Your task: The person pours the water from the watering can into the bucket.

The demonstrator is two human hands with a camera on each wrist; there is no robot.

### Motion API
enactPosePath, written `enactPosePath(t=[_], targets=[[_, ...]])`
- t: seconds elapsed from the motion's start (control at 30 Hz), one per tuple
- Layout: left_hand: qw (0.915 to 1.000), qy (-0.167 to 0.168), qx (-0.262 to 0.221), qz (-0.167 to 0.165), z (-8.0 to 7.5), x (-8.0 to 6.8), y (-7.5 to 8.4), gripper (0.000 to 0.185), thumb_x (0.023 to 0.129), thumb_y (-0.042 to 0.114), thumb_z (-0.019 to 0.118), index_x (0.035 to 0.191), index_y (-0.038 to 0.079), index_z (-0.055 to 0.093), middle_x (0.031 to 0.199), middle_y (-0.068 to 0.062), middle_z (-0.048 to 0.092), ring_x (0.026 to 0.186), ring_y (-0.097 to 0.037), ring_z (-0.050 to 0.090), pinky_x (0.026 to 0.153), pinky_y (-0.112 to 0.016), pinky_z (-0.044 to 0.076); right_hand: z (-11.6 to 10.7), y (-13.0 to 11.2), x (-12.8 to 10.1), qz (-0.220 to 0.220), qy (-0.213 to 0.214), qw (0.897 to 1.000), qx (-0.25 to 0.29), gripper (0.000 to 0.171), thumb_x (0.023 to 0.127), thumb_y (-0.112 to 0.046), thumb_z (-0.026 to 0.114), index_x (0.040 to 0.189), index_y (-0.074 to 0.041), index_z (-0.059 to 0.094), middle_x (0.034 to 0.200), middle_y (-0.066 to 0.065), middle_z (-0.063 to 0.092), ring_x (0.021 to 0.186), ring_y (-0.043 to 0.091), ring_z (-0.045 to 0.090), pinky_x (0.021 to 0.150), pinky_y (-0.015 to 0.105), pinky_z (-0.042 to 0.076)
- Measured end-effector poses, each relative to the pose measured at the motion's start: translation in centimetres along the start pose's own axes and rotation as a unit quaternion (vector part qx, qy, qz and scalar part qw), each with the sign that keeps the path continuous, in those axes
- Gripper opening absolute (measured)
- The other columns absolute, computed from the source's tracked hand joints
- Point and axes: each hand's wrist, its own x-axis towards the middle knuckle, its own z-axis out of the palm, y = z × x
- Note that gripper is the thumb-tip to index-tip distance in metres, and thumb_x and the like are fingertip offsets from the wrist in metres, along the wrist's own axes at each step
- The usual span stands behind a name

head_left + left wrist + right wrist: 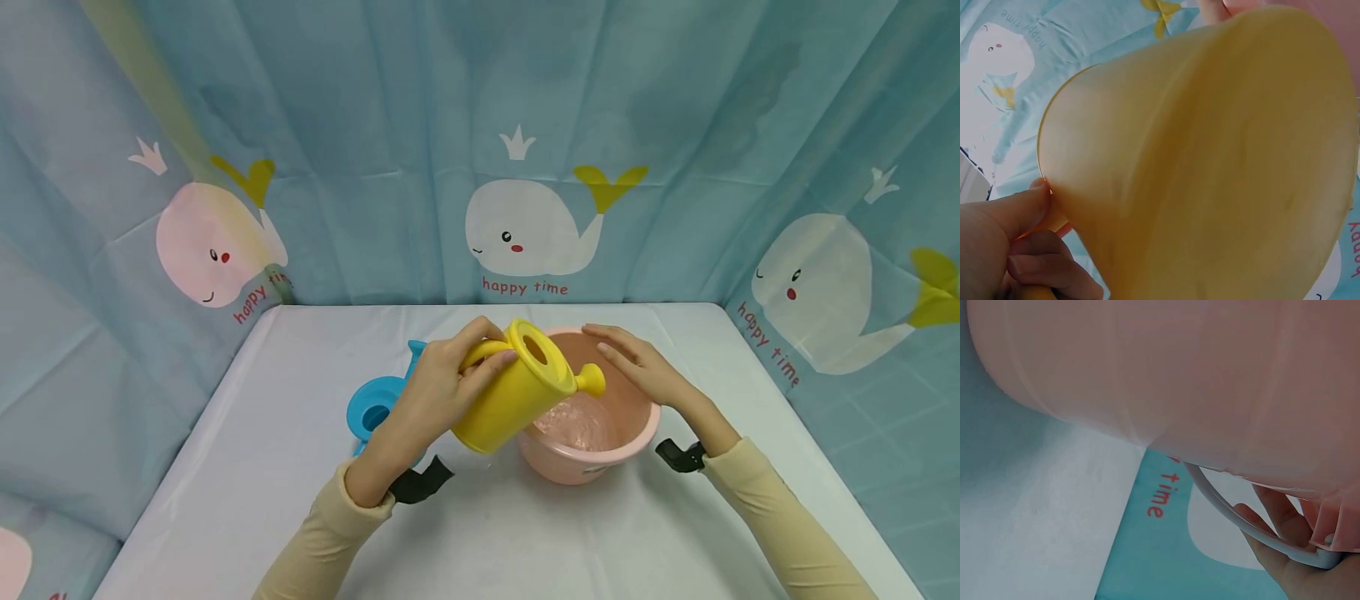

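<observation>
My left hand (442, 383) grips the handle of a yellow watering can (510, 396), thumb lying on top of it. The can is tilted right, its round sprinkler head over the pink bucket (592, 457). Its broad base fills much of the left wrist view. Rippled clear water (581, 423) lies in the bucket. At the bucket's far right rim is my right hand (645, 367), holding the edge with thumb on the inner side and fingers outside. The right wrist view shows those fingers beside the bucket's grey carrying handle (1229, 512).
A blue plastic toy (372, 400) with a round funnel-like top stands left of the can, partly hidden behind my left forearm. The white-covered table (225, 500) is enclosed by blue curtains (360, 225) with whale prints. Black straps circle both wrists.
</observation>
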Motion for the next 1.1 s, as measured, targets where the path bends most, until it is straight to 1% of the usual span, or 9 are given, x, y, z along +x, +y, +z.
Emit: enactPosePath(t=[0.17,0.57,0.77,0.9,1.1], targets=[[0.9997,0.005,-0.009,0.02,0.0,0.2,-0.3,0.014,0.091,0.032,0.058,0.097,0.02,0.055,0.073,0.003,0.057,0.057,-0.01,0.05,0.05,-0.025,0.047,0.0,0.0,0.0,0.002,-0.001,1.0,0.001,0.04,0.1,-0.028,0.041,0.138,-0.017,0.042,0.143,0.008,0.041,0.132,0.03,0.036,0.102,0.054,0.033],[0.9987,0.008,-0.02,0.046,0.0,0.9,-0.8,0.013,0.09,0.03,0.06,0.095,0.019,0.056,0.074,0.003,0.058,0.058,-0.01,0.051,0.052,-0.024,0.048,0.1,0.0,0.0,0.006,0.002,1.0,0.006,0.039,0.1,-0.029,0.041,0.138,-0.019,0.043,0.142,0.005,0.042,0.131,0.027,0.038,0.103,0.053,0.034],[0.9982,0.006,-0.03,0.053,-0.1,1.3,-1.2,0.013,0.09,0.03,0.06,0.096,0.018,0.057,0.076,0.003,0.058,0.059,-0.01,0.052,0.053,-0.025,0.049,0.1,0.1,0.0,0.005,0.003,1.0,0.003,0.039,0.1,-0.029,0.04,0.138,-0.019,0.043,0.142,0.005,0.042,0.132,0.027,0.037,0.103,0.053,0.033],[0.9978,0.006,-0.028,0.06,-0.3,1.6,-1.6,0.014,0.09,0.03,0.06,0.095,0.018,0.056,0.076,0.002,0.058,0.059,-0.01,0.051,0.053,-0.025,0.048,0.0,0.1,0.0,0.006,0.003,1.0,0.0,0.04,0.1,-0.03,0.041,0.138,-0.019,0.043,0.142,0.004,0.042,0.132,0.026,0.036,0.104,0.052,0.032],[0.9975,0.014,-0.015,0.067,-0.5,2.1,-2.2,0.015,0.09,0.03,0.06,0.095,0.017,0.056,0.072,0.002,0.056,0.057,-0.012,0.049,0.051,-0.025,0.045,0.0,0.1,0.0,0.009,0.004,1.0,0.003,0.039,0.1,-0.031,0.041,0.138,-0.02,0.043,0.142,0.004,0.042,0.133,0.026,0.035,0.104,0.052,0.032]])
